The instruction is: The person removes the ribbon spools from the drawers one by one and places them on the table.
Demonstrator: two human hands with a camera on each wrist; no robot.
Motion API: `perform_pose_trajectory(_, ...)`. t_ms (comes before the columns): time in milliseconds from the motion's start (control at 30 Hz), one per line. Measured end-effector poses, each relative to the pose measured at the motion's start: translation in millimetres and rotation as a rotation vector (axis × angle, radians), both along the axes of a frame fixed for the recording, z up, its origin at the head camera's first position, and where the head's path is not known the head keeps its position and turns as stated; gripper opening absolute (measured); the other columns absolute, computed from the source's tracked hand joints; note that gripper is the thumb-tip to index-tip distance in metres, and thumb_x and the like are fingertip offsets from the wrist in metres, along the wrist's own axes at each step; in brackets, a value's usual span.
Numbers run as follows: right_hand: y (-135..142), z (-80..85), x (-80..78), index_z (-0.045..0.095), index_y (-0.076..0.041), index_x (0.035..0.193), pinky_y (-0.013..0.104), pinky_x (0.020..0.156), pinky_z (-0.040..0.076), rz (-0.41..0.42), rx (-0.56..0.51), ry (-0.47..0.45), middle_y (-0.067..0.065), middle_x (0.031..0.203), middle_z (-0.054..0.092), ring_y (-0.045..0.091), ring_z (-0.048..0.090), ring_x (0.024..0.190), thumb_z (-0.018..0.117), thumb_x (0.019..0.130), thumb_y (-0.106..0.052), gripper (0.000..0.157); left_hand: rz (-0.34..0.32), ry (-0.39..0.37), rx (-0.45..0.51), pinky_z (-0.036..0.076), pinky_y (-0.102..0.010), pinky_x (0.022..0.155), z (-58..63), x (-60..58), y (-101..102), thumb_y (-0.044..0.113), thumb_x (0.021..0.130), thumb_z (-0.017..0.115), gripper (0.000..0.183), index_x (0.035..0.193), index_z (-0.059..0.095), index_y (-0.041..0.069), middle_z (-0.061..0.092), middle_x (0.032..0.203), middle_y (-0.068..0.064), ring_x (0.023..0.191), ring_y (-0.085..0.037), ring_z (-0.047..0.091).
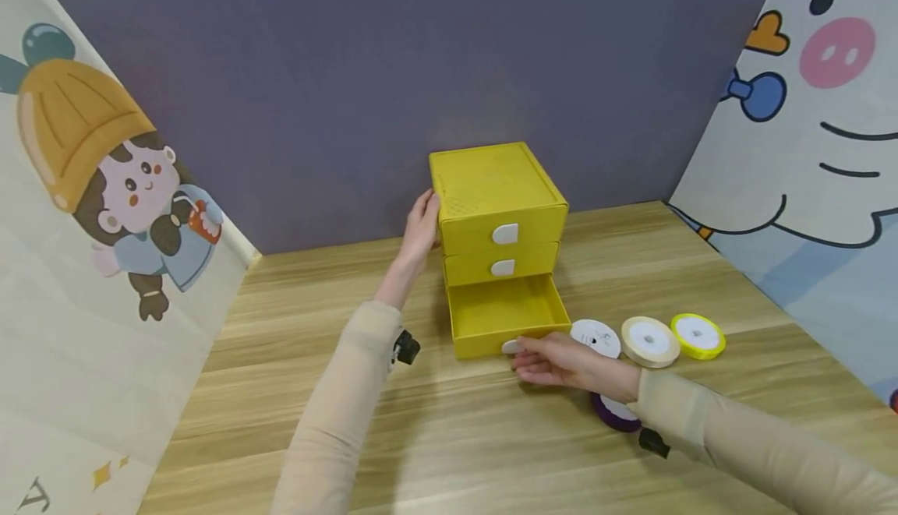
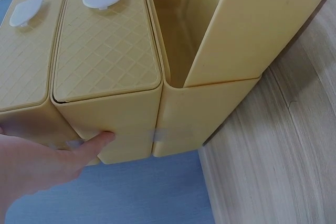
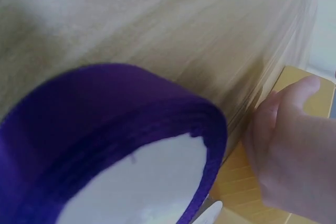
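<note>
A yellow three-drawer cabinet (image 1: pixel 500 176) stands against the back wall, its bottom drawer (image 1: pixel 471 347) pulled out with nothing visible inside. My left hand (image 1: pixel 419 228) rests on the cabinet's left side; in the left wrist view a straight finger (image 2: pixel 100 142) touches the side wall. At the front of the bottom drawer, my right hand (image 1: pixel 561 361) pinches the white handle (image 1: pixel 510 347), with the thumb over it and the other fingers below. The right wrist view shows this hand (image 3: pixel 294 145) by the yellow drawer front, but its grip is partly hidden.
Right of the drawer lie ribbon spools: a white-faced one (image 1: pixel 596 336), a cream one (image 1: pixel 650 342) and a bright yellow one (image 1: pixel 698 336). A purple ribbon spool (image 1: pixel 616 415) sits under my right wrist. The upper two drawers, with white handles (image 1: pixel 505 234), are closed.
</note>
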State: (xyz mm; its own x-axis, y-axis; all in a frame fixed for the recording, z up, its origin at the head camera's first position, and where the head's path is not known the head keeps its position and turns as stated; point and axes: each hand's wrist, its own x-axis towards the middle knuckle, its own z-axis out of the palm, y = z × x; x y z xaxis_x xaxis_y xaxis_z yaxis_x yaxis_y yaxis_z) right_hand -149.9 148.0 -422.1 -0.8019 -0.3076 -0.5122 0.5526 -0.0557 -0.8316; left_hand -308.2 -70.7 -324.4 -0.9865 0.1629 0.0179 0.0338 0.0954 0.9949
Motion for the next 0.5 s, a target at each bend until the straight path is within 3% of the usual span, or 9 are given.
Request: perform_pose_trajectory(500, -7, -3.0, -31.5, 0.048, 0.015, 0.122, 0.019, 0.067, 0.058, -0.079, 0.01, 0.009, 0.001, 0.077, 0.069, 0.006, 0.067, 0.066, 0.043, 0.106, -0.02, 0.039, 0.006, -0.005, -0.016, 0.043, -0.051, 0.106, -1.4, -1.5, 0, 0.045, 0.107, 0.033, 0.06, 0.16, 0.02, 0.02, 0.023, 0.166, -0.003, 0.149, -0.026, 0.03)
